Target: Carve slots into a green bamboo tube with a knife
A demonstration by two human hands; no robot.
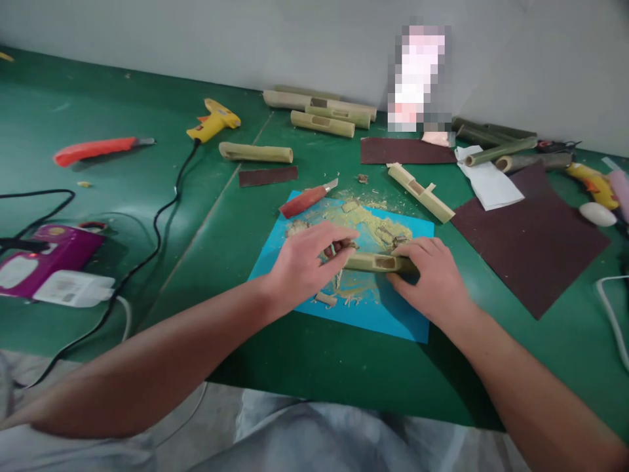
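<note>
I have the right hand (430, 269) closed round the right end of the tube (363, 262), thumb on the near side, fingers on the far side. The left hand (319, 259) is curled at the tube's other end, thumb and forefinger close together; whether they pinch the tube or a scrap, I can't tell. The tube runs crosswise over the middle of the blue sheet (405, 328), a cut-out facing up between my hands, though I can't see if it touches down.

Around it, shavings (388, 226) spread toward the sheet's far edge, and a chip (326, 299) sits by its near edge. The knife (302, 202) lies across the sheet's far left corner, blade pointing off it. Just past the far right corner, there's a notched tube (417, 190)!

Further out, brown sheeting (535, 255) covers the surface on the right, white paper (491, 183) overlapping it. More tubes (322, 124) line the surface's far edge, the glue gun (213, 123) to their left, then a red cutter (95, 151). A purple power strip (78, 249) sits toward the surface's near left.
</note>
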